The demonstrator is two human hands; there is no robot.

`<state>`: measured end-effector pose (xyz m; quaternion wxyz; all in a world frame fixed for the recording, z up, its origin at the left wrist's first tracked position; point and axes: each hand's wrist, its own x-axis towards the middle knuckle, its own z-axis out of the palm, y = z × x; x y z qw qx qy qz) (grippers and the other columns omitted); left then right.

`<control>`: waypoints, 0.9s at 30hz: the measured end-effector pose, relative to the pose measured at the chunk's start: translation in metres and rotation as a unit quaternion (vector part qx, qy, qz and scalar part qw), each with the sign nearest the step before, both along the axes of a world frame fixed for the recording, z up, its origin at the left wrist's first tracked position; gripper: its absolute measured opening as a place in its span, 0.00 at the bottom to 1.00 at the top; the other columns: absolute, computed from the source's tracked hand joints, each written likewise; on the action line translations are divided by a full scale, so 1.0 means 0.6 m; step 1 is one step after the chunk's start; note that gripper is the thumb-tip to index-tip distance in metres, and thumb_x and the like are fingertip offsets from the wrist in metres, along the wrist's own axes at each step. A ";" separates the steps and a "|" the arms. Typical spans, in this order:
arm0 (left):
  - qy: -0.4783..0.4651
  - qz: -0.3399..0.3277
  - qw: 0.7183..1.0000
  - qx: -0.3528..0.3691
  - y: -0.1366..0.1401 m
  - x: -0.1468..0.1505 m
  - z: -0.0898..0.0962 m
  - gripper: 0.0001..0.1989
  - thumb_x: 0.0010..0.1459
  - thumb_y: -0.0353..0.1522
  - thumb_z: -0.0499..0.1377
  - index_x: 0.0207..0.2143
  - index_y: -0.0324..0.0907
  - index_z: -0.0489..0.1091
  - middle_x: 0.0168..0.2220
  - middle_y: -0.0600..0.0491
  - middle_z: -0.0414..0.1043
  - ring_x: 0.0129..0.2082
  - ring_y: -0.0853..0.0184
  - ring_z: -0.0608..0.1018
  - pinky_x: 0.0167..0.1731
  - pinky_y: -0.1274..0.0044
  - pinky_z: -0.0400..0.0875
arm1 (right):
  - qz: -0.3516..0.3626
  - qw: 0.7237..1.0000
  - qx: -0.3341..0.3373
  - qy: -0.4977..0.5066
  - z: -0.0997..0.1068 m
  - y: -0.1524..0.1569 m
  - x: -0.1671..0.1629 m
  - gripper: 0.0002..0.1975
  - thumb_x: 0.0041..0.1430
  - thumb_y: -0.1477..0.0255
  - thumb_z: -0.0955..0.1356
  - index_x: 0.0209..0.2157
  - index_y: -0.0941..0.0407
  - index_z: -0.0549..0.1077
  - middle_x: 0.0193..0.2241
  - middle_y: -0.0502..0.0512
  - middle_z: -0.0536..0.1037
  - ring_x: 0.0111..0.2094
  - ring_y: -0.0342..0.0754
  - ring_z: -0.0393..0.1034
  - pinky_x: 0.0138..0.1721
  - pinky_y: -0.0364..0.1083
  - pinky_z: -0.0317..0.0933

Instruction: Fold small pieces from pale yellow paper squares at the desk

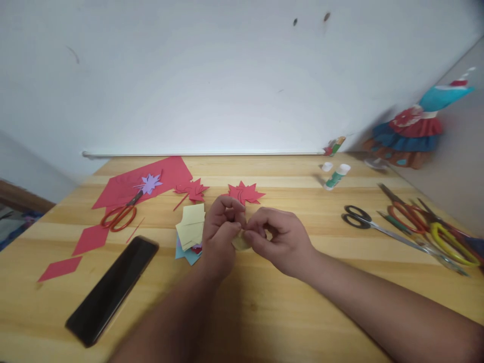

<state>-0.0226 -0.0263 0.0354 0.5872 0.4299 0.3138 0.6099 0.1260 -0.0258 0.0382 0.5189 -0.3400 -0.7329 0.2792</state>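
Between both hands, over the middle of the table, is a small piece of yellow paper (242, 243), mostly hidden by fingers. My left hand (223, 237) is closed, pinching its left side. My right hand (280, 237) is closed too, its thumb and forefinger pinching the right side. Just left of my left hand lies a stack of yellow and blue paper squares (190, 227). Beyond my hands rests a red paper leaf shape (247, 192), with a second red leaf cutout (194, 190) to its left.
At left are a red sheet (113, 189), a purple paper cutout (151, 184), orange-handled scissors (120, 218), red paper diamonds (91, 239) and a black phone (113, 290). A glue stick (336, 177), black-handled scissors (359, 217), more scissors (449, 242) and a paper dress figure (416, 126) stand or lie right.
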 end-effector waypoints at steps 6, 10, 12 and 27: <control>-0.014 0.019 1.000 -0.008 -0.001 0.001 0.006 0.10 0.46 0.31 0.57 0.34 0.45 0.68 0.18 0.60 0.59 0.18 0.71 0.58 0.20 0.77 0.53 | 0.036 0.999 0.018 0.021 0.003 0.000 0.005 0.06 0.60 0.76 0.68 0.32 0.54 0.78 0.24 0.47 0.78 0.22 0.41 0.67 0.24 0.41 0.62; -0.002 0.030 0.999 -0.013 -0.001 0.001 0.010 0.09 0.45 0.32 0.57 0.33 0.46 0.68 0.18 0.59 0.60 0.17 0.71 0.59 0.20 0.76 0.53 | 0.048 0.998 0.030 0.025 -0.001 0.000 0.004 0.14 0.54 0.81 0.65 0.36 0.53 0.79 0.28 0.49 0.81 0.26 0.43 0.73 0.28 0.43 0.67; -0.001 0.025 1.000 -0.015 -0.001 0.001 0.011 0.10 0.45 0.32 0.57 0.34 0.46 0.68 0.18 0.59 0.60 0.17 0.70 0.59 0.19 0.76 0.53 | 0.047 0.998 0.022 0.027 -0.005 0.001 0.002 0.15 0.52 0.82 0.65 0.36 0.53 0.79 0.28 0.49 0.81 0.27 0.44 0.73 0.29 0.43 0.67; 0.004 0.005 1.000 -0.024 0.001 -0.002 0.016 0.13 0.41 0.30 0.58 0.34 0.46 0.66 0.16 0.64 0.57 0.15 0.73 0.57 0.16 0.80 0.54 | 0.137 0.967 -0.187 0.103 -0.012 -0.001 0.000 0.04 0.57 0.71 0.73 0.32 0.54 0.74 0.22 0.48 0.79 0.21 0.42 0.72 0.21 0.41 0.66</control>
